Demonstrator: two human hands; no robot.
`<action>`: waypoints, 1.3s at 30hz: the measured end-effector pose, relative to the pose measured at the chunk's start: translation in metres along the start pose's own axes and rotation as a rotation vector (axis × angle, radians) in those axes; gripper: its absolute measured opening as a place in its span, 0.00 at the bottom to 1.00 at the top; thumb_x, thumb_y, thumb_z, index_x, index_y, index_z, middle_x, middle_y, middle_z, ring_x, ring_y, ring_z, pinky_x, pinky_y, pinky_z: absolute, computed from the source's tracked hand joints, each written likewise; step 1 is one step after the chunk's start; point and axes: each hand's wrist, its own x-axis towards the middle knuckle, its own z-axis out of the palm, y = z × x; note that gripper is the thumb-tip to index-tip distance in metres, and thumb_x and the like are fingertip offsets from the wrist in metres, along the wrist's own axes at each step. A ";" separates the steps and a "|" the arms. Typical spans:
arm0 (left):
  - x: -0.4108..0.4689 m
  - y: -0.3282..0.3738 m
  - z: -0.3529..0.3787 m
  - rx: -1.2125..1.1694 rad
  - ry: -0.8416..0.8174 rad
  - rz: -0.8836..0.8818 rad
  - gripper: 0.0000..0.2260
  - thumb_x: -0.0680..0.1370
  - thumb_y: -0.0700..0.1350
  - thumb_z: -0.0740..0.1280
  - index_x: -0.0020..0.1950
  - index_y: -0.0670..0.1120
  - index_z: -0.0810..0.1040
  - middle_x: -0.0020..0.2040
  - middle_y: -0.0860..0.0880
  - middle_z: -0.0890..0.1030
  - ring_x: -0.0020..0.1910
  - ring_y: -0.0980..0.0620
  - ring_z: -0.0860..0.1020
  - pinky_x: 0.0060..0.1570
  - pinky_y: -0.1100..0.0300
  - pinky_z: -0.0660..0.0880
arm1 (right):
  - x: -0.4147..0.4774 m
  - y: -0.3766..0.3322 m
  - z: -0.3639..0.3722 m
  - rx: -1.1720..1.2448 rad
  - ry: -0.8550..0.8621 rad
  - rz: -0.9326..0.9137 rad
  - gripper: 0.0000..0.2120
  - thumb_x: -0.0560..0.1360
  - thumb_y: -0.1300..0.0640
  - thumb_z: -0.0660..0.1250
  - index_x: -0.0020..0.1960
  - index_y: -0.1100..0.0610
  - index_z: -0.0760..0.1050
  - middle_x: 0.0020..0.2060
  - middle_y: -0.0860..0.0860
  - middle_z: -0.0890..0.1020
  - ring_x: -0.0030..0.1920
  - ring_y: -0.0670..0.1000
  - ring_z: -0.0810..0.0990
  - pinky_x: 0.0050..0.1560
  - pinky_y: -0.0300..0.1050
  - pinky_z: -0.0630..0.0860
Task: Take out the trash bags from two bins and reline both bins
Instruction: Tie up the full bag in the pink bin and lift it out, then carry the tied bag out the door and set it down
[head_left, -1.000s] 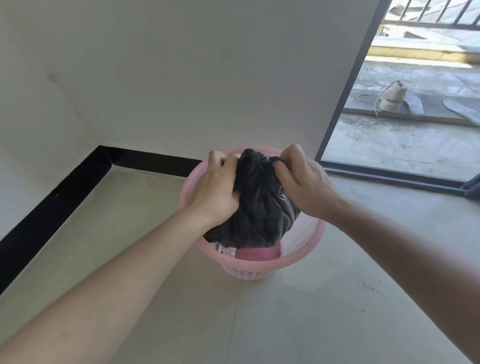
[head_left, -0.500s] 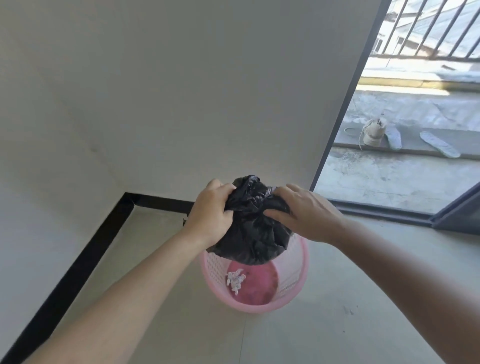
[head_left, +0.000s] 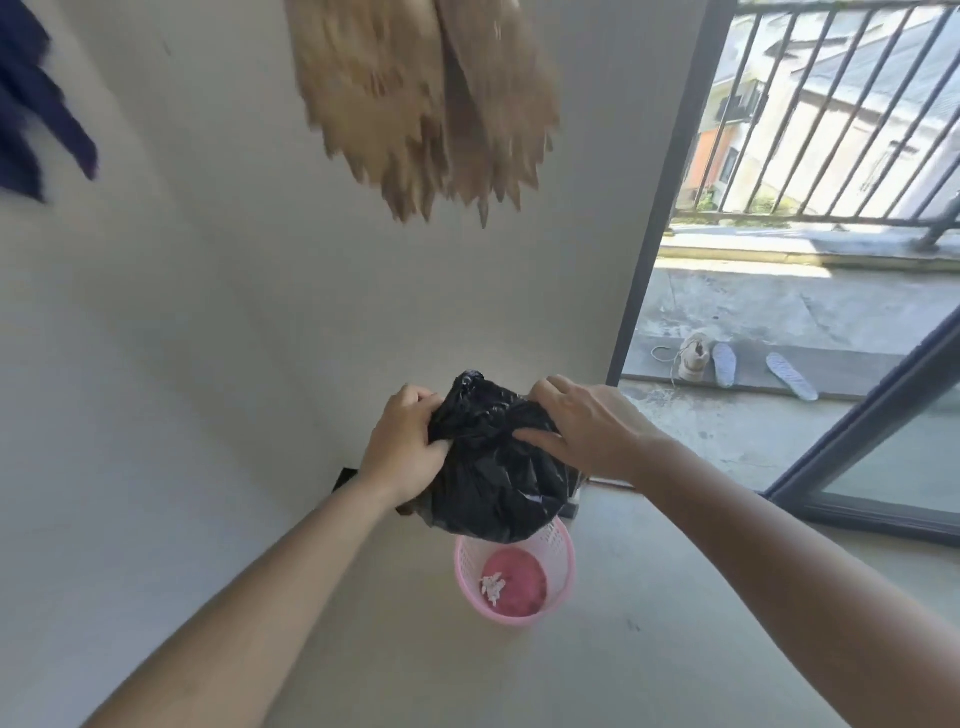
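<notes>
A full black trash bag hangs in the air above a small pink mesh bin that stands on the floor near the wall corner. My left hand grips the bag's gathered top from the left. My right hand holds the top from the right, fingers spread over the plastic. The bin has no liner; bits of white paper lie on its pink bottom. No second bin is in view.
A tan fringed thing hangs from above against the white wall, and a dark blue cloth hangs at the upper left. An open sliding door on the right leads to a balcony with a shoe, insoles and railing.
Both hands have lifted the black bag clear out of the pink bin, which now sits well below it. The view has tilted up, showing the hanging things and more balcony.
</notes>
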 end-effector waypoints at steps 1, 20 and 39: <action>-0.005 0.017 -0.029 0.011 0.001 0.004 0.03 0.75 0.42 0.67 0.47 0.49 0.78 0.50 0.53 0.72 0.54 0.51 0.72 0.51 0.54 0.73 | 0.002 -0.010 -0.030 0.005 0.003 -0.009 0.25 0.79 0.34 0.55 0.60 0.54 0.71 0.48 0.49 0.78 0.38 0.50 0.77 0.38 0.46 0.78; -0.347 0.109 -0.198 0.198 0.605 -0.759 0.11 0.75 0.53 0.72 0.51 0.48 0.81 0.49 0.52 0.72 0.52 0.51 0.72 0.51 0.56 0.72 | -0.012 -0.277 -0.143 0.346 0.034 -0.803 0.18 0.82 0.41 0.56 0.62 0.52 0.73 0.52 0.49 0.76 0.51 0.54 0.78 0.43 0.50 0.77; -1.051 0.472 -0.131 0.650 1.405 -2.009 0.09 0.75 0.53 0.70 0.49 0.49 0.78 0.45 0.53 0.70 0.47 0.51 0.73 0.42 0.54 0.74 | -0.645 -0.790 -0.281 0.771 -0.181 -2.177 0.18 0.83 0.42 0.53 0.61 0.52 0.72 0.51 0.49 0.75 0.48 0.53 0.77 0.45 0.47 0.76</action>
